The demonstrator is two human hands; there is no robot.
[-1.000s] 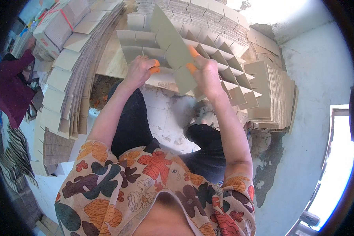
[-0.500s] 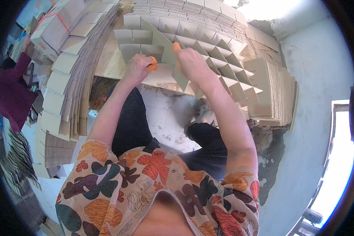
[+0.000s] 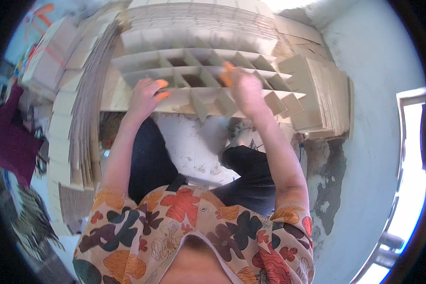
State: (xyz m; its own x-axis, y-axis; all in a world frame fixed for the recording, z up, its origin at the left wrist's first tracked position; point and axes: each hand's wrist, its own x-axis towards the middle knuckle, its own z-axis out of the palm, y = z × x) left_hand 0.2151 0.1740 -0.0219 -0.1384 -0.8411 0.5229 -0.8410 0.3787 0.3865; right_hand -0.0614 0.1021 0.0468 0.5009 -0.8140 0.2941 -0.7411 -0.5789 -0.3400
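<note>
A grid of interlocked cardboard dividers (image 3: pixel 270 78) lies in front of me, its long strips crossed by slanting pieces. My left hand (image 3: pixel 143 98) is at the left end of the nearest long cardboard strip (image 3: pixel 176 96), thumb and forefinger closed about that end. Orange covers sit on those two fingers. Over the middle of the grid is my right hand (image 3: pixel 247 90), also with orange finger covers. Its fingertips are blurred among the crosspieces, and whether they grip one is unclear. One crosspiece (image 3: pixel 199 105) sticks out toward me below the nearest strip.
Stacks of slotted cardboard strips stand behind the grid (image 3: pixel 199 21), along the left (image 3: pixel 83 94) and at the right (image 3: pixel 324 97). A carton (image 3: pixel 49 57) sits at the far left. A person in a purple garment (image 3: pixel 16 132) is at the left edge. A wall (image 3: pixel 369 118) bounds the right.
The large crosspiece that stood tilted under my right hand now sits down among the long strips. My right hand has shifted right and slightly down; my left hand moved left and down.
</note>
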